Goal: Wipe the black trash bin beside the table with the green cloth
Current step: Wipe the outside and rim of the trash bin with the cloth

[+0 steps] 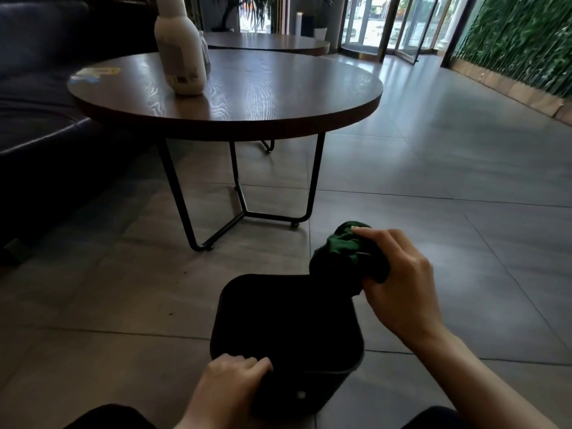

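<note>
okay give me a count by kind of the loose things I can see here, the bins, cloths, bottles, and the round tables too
Black trash bin: 1
Green cloth: 1
White bottle: 1
Round tables, near and far: 2
Total: 5

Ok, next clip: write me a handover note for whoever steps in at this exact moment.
Left hand grips the near rim of the black trash bin, steadying it on the floor beside the round table.
Right hand holds the bunched green cloth at the bin's far right corner.
Done: cloth in hand, bin held.
Left: how much is already wiped cannot be told; work around the rim and sides.
</note>
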Demonstrator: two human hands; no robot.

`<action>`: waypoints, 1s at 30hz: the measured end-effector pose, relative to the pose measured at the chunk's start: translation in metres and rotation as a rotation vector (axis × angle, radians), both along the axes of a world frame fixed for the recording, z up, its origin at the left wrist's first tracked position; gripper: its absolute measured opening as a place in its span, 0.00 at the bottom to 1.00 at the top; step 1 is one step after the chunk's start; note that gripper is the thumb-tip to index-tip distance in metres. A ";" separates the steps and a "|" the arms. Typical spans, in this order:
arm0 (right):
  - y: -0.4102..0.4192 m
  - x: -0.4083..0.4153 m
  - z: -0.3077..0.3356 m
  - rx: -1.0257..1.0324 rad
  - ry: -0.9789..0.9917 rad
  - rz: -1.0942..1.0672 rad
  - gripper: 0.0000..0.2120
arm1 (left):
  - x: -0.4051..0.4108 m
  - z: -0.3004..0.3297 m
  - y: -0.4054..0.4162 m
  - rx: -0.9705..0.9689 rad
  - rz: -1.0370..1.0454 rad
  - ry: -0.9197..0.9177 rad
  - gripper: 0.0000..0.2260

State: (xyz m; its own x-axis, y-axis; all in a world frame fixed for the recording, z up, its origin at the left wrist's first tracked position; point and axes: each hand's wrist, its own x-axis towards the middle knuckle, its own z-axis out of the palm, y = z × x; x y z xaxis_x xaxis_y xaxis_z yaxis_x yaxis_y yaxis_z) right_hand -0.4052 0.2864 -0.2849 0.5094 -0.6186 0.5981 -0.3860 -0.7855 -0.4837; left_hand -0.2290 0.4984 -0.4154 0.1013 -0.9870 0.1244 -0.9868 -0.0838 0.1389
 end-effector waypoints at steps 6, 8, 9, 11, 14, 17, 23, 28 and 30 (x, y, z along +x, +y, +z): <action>0.004 -0.027 0.017 -0.035 -0.005 -0.075 0.28 | 0.042 0.013 -0.048 -0.088 0.091 0.130 0.11; 0.007 -0.032 0.020 -0.026 -0.001 -0.090 0.28 | 0.056 0.014 -0.069 -0.167 0.103 0.128 0.11; 0.010 -0.034 0.020 -0.020 0.007 -0.087 0.29 | 0.062 0.012 -0.078 -0.198 0.110 0.129 0.12; 0.015 -0.034 0.013 -0.014 0.035 -0.078 0.31 | 0.074 0.004 -0.093 -0.229 0.129 0.143 0.16; 0.021 -0.031 -0.013 0.010 0.076 -0.075 0.35 | 0.087 -0.013 -0.103 -0.196 0.144 0.093 0.25; 0.027 -0.021 -0.055 0.076 0.099 -0.081 0.40 | 0.096 -0.022 -0.111 -0.122 0.089 0.060 0.38; 0.036 0.019 -0.142 0.081 -0.012 -0.208 0.37 | 0.115 -0.024 -0.118 -0.065 0.026 0.001 0.58; 0.021 0.064 -0.175 -0.085 -0.111 -0.215 0.28 | 0.115 -0.028 -0.114 -0.101 -0.001 -0.032 0.59; 0.016 0.084 -0.186 -0.127 -0.101 -0.189 0.24 | 0.115 -0.029 -0.115 -0.116 -0.007 -0.039 0.56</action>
State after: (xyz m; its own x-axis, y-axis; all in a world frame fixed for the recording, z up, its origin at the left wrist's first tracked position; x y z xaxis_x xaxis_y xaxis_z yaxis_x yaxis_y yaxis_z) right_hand -0.3216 0.3023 -0.4712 0.3256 -0.6137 0.7193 -0.4869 -0.7609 -0.4288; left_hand -0.1138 0.3837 -0.4445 0.0869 -0.9665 0.2417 -0.9922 -0.0621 0.1083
